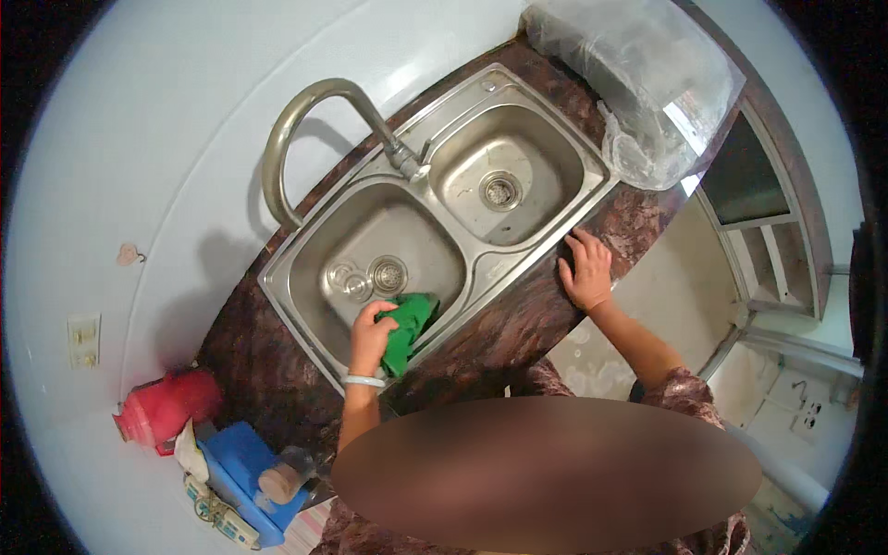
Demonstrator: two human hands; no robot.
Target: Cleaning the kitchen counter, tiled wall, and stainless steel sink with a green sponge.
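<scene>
My left hand (370, 338), with a pale bangle (363, 381) at the wrist, grips a bunched green cloth (408, 326) over the front edge of the left sink basin (430, 239). Part of the cloth hangs inside the basin and part lies across its rim. Strainer baskets (350, 281) sit in that basin beside its drain (388, 275). My right hand (590, 270) holds nothing and rests on the dark marbled countertop (510, 319), its fingertips by the steel rim below the right basin (541, 166). Small dark bits lie in the right basin, around its drain (500, 191).
A tall curved faucet (277, 139) arches over the left basin. Clear plastic sheeting (645, 83) covers something at the counter's far right. To the left are a red thermos flask (170, 409), a blue bin (239, 458), a clear jar (284, 479) and a power strip (220, 513).
</scene>
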